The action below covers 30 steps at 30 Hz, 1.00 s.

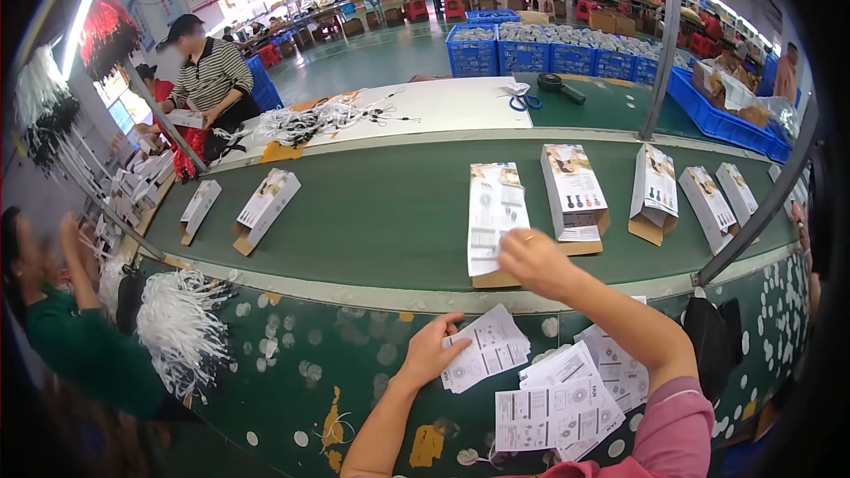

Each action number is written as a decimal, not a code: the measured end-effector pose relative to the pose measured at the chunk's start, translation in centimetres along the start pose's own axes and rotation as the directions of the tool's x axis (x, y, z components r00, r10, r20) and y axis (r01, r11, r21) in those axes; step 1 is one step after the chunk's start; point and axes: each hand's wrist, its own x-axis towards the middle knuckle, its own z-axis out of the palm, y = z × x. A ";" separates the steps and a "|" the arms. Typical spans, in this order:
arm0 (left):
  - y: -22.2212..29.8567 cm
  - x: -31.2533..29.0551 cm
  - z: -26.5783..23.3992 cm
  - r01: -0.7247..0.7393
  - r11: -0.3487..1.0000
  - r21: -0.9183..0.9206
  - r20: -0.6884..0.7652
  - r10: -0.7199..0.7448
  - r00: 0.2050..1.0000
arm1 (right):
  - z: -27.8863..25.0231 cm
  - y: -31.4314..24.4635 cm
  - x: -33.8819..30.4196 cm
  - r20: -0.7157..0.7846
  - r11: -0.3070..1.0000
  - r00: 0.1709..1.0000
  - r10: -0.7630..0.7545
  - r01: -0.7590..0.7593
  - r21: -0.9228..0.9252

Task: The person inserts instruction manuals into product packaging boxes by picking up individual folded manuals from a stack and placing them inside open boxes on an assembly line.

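My right hand (pixel 534 263), a little blurred, reaches over the green belt with its fingers closed on the edge of a printed leaflet (pixel 485 243). That sheet lies over the top of a small carton (pixel 492 281), hiding most of it. Near the front edge of the belt, my left hand (pixel 431 350) grips a stack of leaflets (pixel 487 347), thumb on top. Beside it on the table, below my right forearm, more leaflets (pixel 549 413) lie in loose, overlapping piles. Just right of the covered carton stands another open-ended carton (pixel 571 181) with a folded paper showing at its near end.
Several cartons (pixel 655 186) stand along the belt (pixel 381 212), two of them (pixel 267 204) at left. White cords (pixel 181 327) are heaped on the table's left. Scissors (pixel 524 100) lie beyond the belt, before blue crates (pixel 522 55). Metal posts (pixel 662 44) rise by it. Co-workers sit left.
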 end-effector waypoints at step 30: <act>-10.7 -1.3 -12.4 0.116 0.941 -0.318 -0.078 -0.147 0.986 | 8.7 -11.0 7.9 0.481 0.514 0.774 0.412 -0.634 0.579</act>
